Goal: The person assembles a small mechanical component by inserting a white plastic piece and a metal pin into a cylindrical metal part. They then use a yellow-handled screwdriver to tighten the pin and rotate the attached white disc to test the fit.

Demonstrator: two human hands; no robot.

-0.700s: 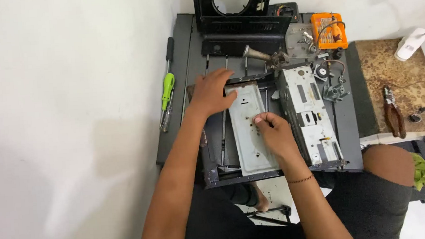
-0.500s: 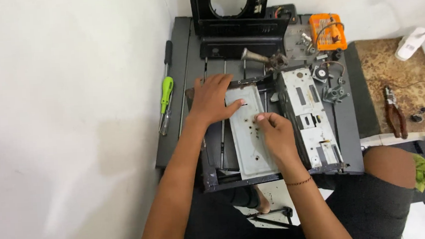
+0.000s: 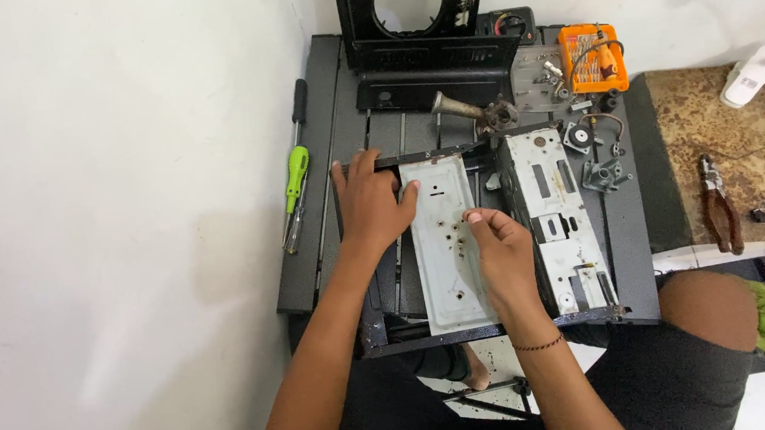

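Note:
A pale metal plate (image 3: 446, 264) with small holes lies flat inside a black metal frame (image 3: 380, 326) on a dark slatted work table (image 3: 336, 103). My left hand (image 3: 368, 202) rests flat on the frame's left part, its fingers spread and touching the plate's upper left edge. My right hand (image 3: 502, 252) sits on the plate's right side, its fingertips pinched together at a hole; whether they hold something small I cannot tell. Right of the plate lies a second grey chassis plate (image 3: 558, 217) with slots.
A green-handled screwdriver (image 3: 295, 185) lies at the table's left edge by the white wall. A black housing with a round opening (image 3: 424, 22) stands at the back. An orange bit case (image 3: 594, 56), small parts, and pliers (image 3: 720, 205) on a brown stand lie to the right.
My left hand slid slightly down and left along the frame. My right hand stayed pinched at the plate. The view shifted a little.

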